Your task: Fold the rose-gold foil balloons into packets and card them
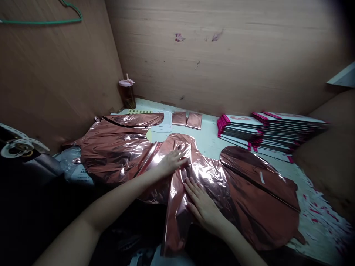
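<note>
Flat rose-gold foil balloons (pixel 116 147) lie spread over the table, the left pile several layers deep. Another flat balloon (pixel 260 195) stretches out on the right. Between them a folded strip of foil balloon (pixel 177 218) runs toward me and hangs past the table's front edge. My left hand (pixel 172 162) lies on the upper part of this strip, fingers extended. Lower and to the right, my right hand (pixel 203 205) rests flat along the strip's right side, its fingers stretched out. Neither hand grips anything that I can see.
Two small folded foil packets (pixel 187 120) lie at the back beside white paper sheets (pixel 166 122). Pink-edged printed packages (pixel 266 129) are stacked at right, with paper scraps (pixel 318 214) nearby. A lidded cup (pixel 127 94) stands in the back left corner. A green hanger (pixel 55 22) hangs above.
</note>
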